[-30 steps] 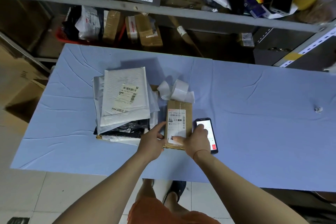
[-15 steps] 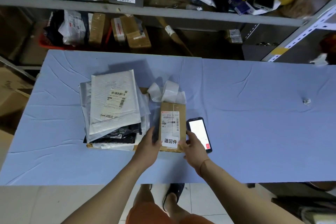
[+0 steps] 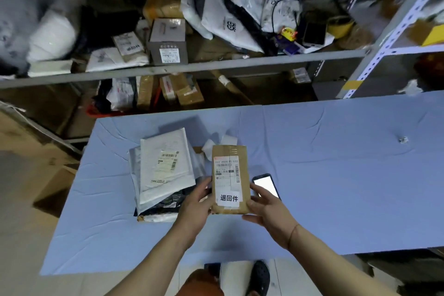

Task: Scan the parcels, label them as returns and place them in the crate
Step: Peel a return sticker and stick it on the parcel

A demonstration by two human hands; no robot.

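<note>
"How were the fingers set at that moment?"

"Curled round the brown parcel point(image 3: 229, 179) from both sides. The left hand point(image 3: 197, 202) held its near left edge, thumb up along the side; the right hand point(image 3: 266, 209) cupped the near right corner, fingers partly under it. It looked like a carrying hold, one hand on each long edge to keep the face level and readable."

"And the parcel itself?"

"It seemed raised a little off the blue table point(image 3: 336, 175), though I couldn't be sure how clear of it. Its shipping label faced up, and the white return sticker point(image 3: 229, 198) sat on the near end, between the two hands. So I judged scanning and labelling done for this one, with only the crate left."

"What lay around the parcel?"

"Just right of it, the phone point(image 3: 265, 185) lay flat with its screen lit, partly behind the right hand, probably kept close for the next scan. Left of the parcel was the stack of mailers point(image 3: 165, 170), labels up, apparently waiting. Behind it, touching or nearly so, lay white label roll paper point(image 3: 229, 140)."

"The crate?"

"Beyond the table's far edge a red crate point(image 3: 96, 111) showed under the shelf, with parcels standing in it."
</note>
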